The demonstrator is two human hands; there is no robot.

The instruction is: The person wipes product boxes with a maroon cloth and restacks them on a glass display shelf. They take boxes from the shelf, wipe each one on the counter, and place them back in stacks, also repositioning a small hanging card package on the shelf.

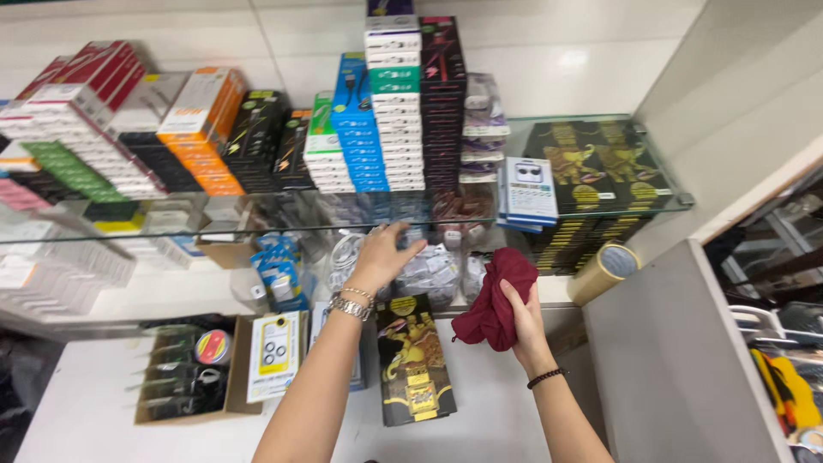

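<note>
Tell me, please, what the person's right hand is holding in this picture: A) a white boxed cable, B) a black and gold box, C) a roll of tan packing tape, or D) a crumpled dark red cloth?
D: the right hand grips the crumpled dark red cloth, while the roll of tan packing tape sits apart on the shelf.

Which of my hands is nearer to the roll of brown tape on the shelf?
Right. The right hand, gripping a dark red cloth, sits just left of the tape roll. The left hand reaches under the glass shelf, farther left.
</note>
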